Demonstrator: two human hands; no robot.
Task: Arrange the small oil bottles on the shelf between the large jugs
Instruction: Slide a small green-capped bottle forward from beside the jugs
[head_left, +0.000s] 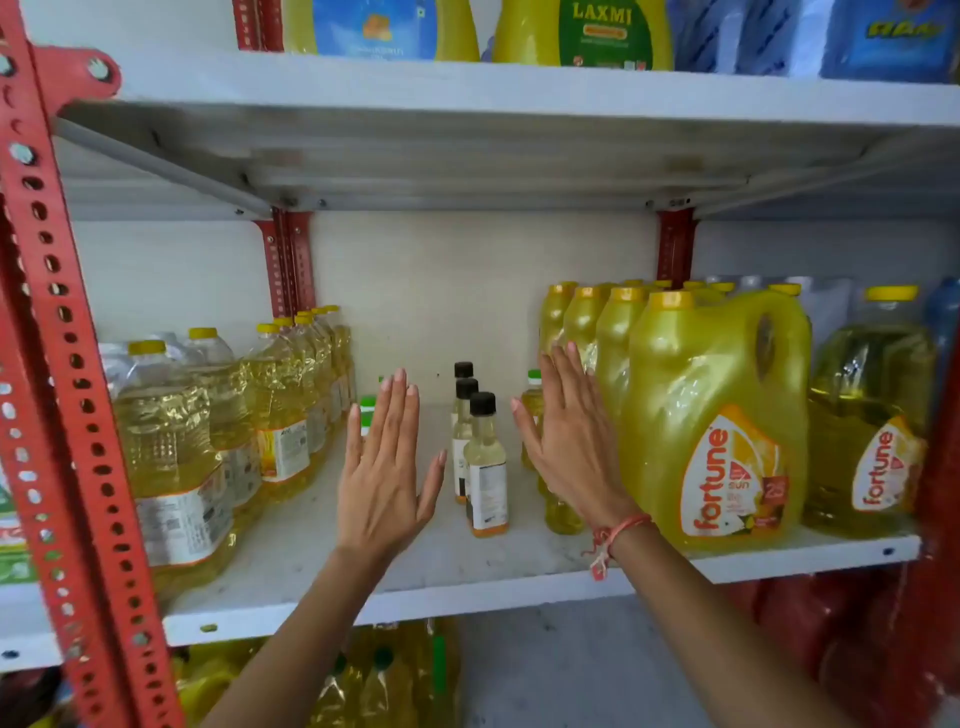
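Note:
Three small black-capped oil bottles (484, 462) stand in a line front to back on the white shelf (441, 566), between the clear jugs (176, 457) on the left and the yellow Fortune jugs (711, 426) on the right. My left hand (382, 478) is flat and open just left of the row, holding nothing. A green-capped bottle (367, 408) is partly hidden behind it. My right hand (571, 447) is open too, right of the row, covering most of two green-capped yellow bottles (558, 512).
A red perforated upright (67, 364) frames the left side. The shelf above (519, 98) carries more jugs, and the shelf below holds yellow bottles (374, 680). A further clear Fortune jug (872, 426) stands at the far right.

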